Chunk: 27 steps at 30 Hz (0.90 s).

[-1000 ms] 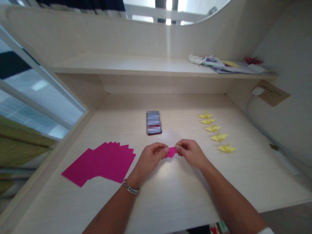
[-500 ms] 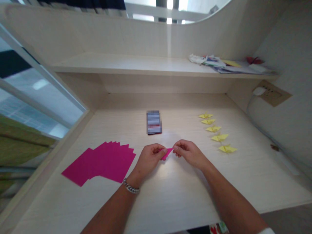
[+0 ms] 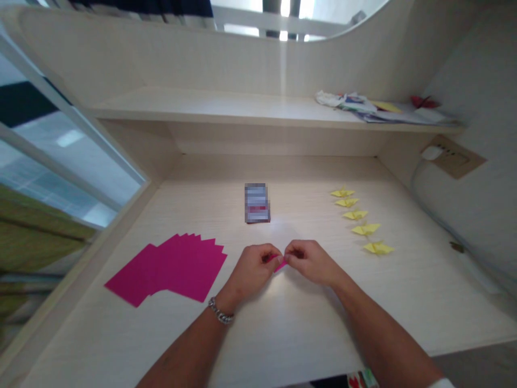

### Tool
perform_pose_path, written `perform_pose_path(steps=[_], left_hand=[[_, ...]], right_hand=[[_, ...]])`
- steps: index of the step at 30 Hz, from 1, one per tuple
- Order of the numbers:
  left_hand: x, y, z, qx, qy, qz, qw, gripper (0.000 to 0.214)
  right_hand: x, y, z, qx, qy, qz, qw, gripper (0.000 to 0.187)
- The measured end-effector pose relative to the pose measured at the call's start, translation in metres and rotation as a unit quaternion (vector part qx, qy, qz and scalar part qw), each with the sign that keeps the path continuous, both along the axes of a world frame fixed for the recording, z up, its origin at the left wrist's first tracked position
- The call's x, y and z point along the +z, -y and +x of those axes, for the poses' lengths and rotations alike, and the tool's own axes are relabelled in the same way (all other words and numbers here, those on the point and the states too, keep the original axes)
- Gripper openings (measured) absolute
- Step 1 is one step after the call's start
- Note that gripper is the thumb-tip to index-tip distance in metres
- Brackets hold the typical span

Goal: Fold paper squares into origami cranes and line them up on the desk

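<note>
Nearest, well on the wearer's side of the fingers, the front edge of a pale, wood-grained desk [image 3: 283, 326]. Around the left wrist, a silver chain-link bracelet [image 3: 220, 311]. At the fingers, a small, folded piece of bright pink paper [image 3: 279, 267], partly hidden. Pinched by the left hand [image 3: 255, 269], thumb against curled forefinger; met at its right end by the right hand [image 3: 307, 261], thumb and forefinger nearly together, too hidden to tell whether gripping or merely touching. Compared with half a second ago, right fingertips closer to the left ones, less pink showing. Left of the fingers, a fanned spread of flat, square magenta paper sheets [image 3: 186, 264]. Right of the fingers, well apart, a slanted row of five yellow folded-paper birds [image 3: 355, 215], with room to move in between. Beyond the fingers, slightly left, a dark, rectangular phone [image 3: 257, 203], screen blurred into blocks, unreadable. Farthest, beyond the fingers, a pale wooden shelf [image 3: 242, 111], bearing at right a flat pile of mixed papers [image 3: 404, 113], any writing too small to read.
</note>
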<state>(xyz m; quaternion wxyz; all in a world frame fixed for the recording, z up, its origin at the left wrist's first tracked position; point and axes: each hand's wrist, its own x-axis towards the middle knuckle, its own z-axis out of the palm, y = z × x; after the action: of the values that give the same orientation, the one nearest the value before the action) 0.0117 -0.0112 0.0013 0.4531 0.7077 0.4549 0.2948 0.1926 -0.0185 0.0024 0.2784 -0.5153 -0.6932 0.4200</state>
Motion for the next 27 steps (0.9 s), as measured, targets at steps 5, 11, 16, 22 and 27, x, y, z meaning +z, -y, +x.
perform_pose_path(steps=[5, 11, 16, 22, 27], left_hand=[[0.005, 0.001, 0.001, -0.027, -0.002, -0.016, 0.999, 0.016], [0.0, -0.011, -0.013, 0.059, 0.054, -0.049, 0.996, 0.018], [-0.003, -0.01, -0.006, 0.067, 0.113, -0.07, 0.989, 0.018], [-0.005, -0.009, -0.005, 0.012, 0.138, -0.137, 0.981, 0.019], [-0.006, -0.009, -0.007, 0.028, 0.191, -0.112, 0.975, 0.021]], right_hand=[[0.003, 0.0, 0.009, 0.041, 0.032, -0.017, 0.999, 0.013], [-0.006, -0.009, 0.029, -0.017, -0.066, -0.079, 0.995, 0.013], [-0.013, -0.009, 0.006, -0.03, -0.194, -0.104, 0.975, 0.019], [-0.017, -0.011, 0.002, -0.114, -0.276, -0.094, 0.95, 0.023], [-0.018, -0.014, 0.008, -0.126, -0.276, -0.096, 0.948, 0.024]])
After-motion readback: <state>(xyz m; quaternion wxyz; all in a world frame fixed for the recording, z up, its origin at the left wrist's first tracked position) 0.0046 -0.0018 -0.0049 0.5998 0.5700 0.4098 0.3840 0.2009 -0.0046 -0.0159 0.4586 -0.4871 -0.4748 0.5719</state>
